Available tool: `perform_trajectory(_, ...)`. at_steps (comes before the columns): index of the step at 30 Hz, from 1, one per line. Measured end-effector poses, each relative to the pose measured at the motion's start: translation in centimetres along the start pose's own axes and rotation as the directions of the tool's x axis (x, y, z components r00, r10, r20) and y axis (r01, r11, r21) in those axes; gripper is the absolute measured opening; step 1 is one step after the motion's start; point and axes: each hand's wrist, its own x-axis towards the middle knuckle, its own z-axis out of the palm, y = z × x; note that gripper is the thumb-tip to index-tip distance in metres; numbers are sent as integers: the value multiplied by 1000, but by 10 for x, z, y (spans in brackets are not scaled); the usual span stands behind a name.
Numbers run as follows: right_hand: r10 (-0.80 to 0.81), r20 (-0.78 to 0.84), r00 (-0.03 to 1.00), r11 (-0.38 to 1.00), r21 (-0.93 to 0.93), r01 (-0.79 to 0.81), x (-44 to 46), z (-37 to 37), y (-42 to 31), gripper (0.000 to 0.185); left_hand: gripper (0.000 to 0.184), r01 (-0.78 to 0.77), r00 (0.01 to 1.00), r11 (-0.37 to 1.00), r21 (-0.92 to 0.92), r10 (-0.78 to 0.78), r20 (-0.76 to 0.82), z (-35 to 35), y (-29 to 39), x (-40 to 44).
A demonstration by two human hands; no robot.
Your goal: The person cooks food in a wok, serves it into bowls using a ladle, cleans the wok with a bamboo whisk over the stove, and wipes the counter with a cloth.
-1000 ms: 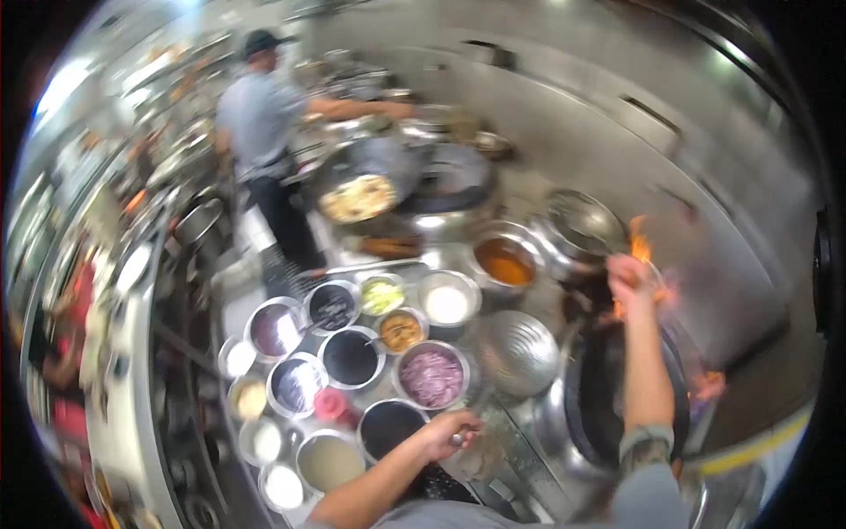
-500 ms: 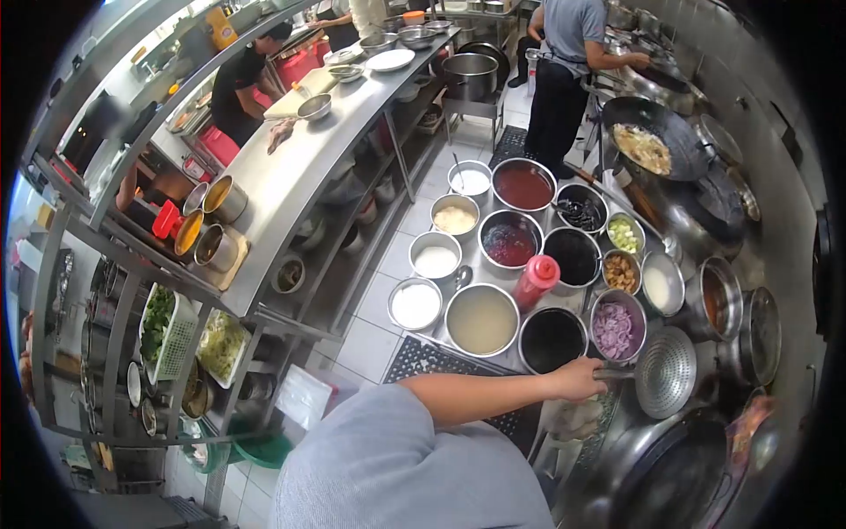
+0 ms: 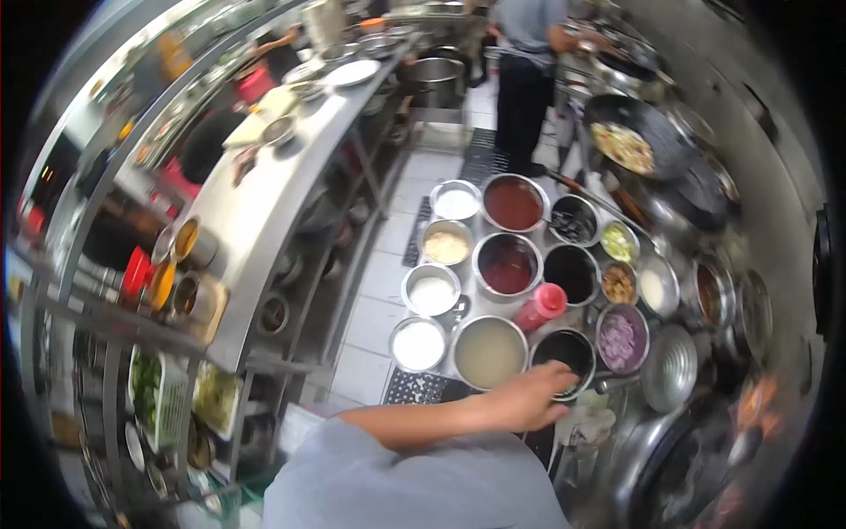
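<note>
My left hand (image 3: 526, 398) reaches over the near rim of a pot of dark liquid (image 3: 571, 349). Its thumb and fingers are apart, with nothing visible between them. Just right of it lies a round perforated skimmer (image 3: 670, 368), its handle end close to my fingers but not touching them. A pot of pale broth (image 3: 490, 353) and a red squeeze bottle (image 3: 542, 306) stand beside the dark pot. Chopped purple onion (image 3: 619, 339) fills a bowl behind the skimmer. At the lower right, a ladle (image 3: 746, 445) shows over a large dark wok (image 3: 683, 476). My right hand is out of view.
Several pots of sauces and ingredients, among them a red sauce (image 3: 515, 204), spread ahead. Orange flame (image 3: 756, 401) rises behind the wok. Another person (image 3: 526, 79) stands at a wok with food (image 3: 623, 145). A long steel counter (image 3: 256, 189) runs along the left.
My left hand has let go of the skimmer handle and moved left over the dark pot. Earlier, my right hand was visible near the flames. The view has swung left since the first frame.
</note>
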Motion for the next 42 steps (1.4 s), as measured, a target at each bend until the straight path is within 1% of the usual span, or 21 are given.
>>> perform_trajectory(3, -99, -76, 992, 893, 433, 123, 51, 28, -2, 64, 51, -1, 998, 994, 108, 8, -64, -20, -10, -4)
perform_trajectory(6, -77, 50, 996, 755, 656, 26, 109, 58, -59, 65, 50, 55, 998, 994, 98, -54, -12, -40, 3, 4)
perform_trajectory(9, -117, 76, 990, 832, 553, 56, 188, 99, -105, 60, 49, 85, 995, 991, 107, -79, -60, -38, -5, 2)
perform_trajectory(10, -146, 153, 977, 869, 493, 53, 220, 114, -123, 49, 42, 85, 993, 989, 123, -75, -87, -38, -1, 3)
perform_trajectory(11, -166, 91, 982, 910, 398, 117, 246, 135, -136, 37, 36, 102, 988, 984, 146, -83, -129, -37, 2, 4)
perform_trajectory(12, -205, -10, 979, 927, 319, 198, 287, 159, -132, 35, 39, 132, 985, 980, 151, -112, -134, -36, 6, 3)
perform_trajectory(13, -239, -80, 968, 962, 120, 247, 327, 177, -122, 31, 43, 167, 979, 973, 158, -145, -144, -36, 10, 1)
perform_trajectory(15, -194, -128, 973, 976, 76, 205, 353, 205, -129, 25, 47, 221, 968, 956, 195, -189, -168, -34, 14, -3)
perform_trajectory(17, -65, 55, 996, 971, 234, 51, 369, 203, -143, 10, 46, 261, 957, 935, 241, -218, -191, -31, 13, -13)
perform_trajectory(18, -25, 195, 981, 775, 624, -104, 383, 201, -142, 4, 45, 281, 950, 935, 216, -239, -201, -29, 7, -18)
perform_trajectory(19, -53, 335, 941, 424, 860, -283, 395, 194, -140, 4, 45, 304, 941, 934, 186, -264, -214, -28, -1, -25)
perform_trajectory(20, -208, 416, 885, 240, 899, -366, 403, 183, -136, 10, 44, 330, 929, 931, 156, -291, -227, -26, -4, -31)
perform_trajectory(21, -214, 412, 886, -124, 888, -443, 398, 176, -142, 10, 45, 366, 919, 917, 160, -329, -217, -26, -2, -35)
perform_trajectory(23, -284, 398, 873, -314, 821, -476, 376, 154, -150, 9, 45, 420, 902, 891, 175, -387, -194, -27, 0, -38)
perform_trajectory(26, -439, 380, 814, -446, 694, -565, 342, 124, -149, 7, 43, 315, 944, 912, 264, -272, -185, -27, -13, -43)
perform_trajectory(32, -465, 292, 836, -493, 699, -518, 224, 65, -144, 9, 45, 124, 988, 946, 300, -90, -124, -48, -7, -56)
perform_trajectory(34, -483, 252, 838, -464, 738, -490, 188, 50, -128, 9, 45, 145, 985, 948, 285, -110, -135, -55, -12, -70)
perform_trajectory(36, -419, 238, 876, -427, 800, -422, 149, 37, -108, 10, 43, 207, 977, 943, 260, -184, -110, -67, -12, -88)
perform_trajectory(39, -320, 284, 904, -388, 831, -399, 98, 18, -82, 13, 42, 127, 988, 957, 260, -99, -119, -74, -50, -120)
perform_trajectory(41, -209, 325, 922, -379, 843, -383, 65, 11, -62, 12, 43, 174, 984, 951, 256, -161, -72, -76, -58, -136)
perform_trajectory(42, -178, 202, 963, -299, 921, -249, 45, 18, -50, 4, 44, 193, 981, 953, 234, -189, -40, -75, -59, -140)
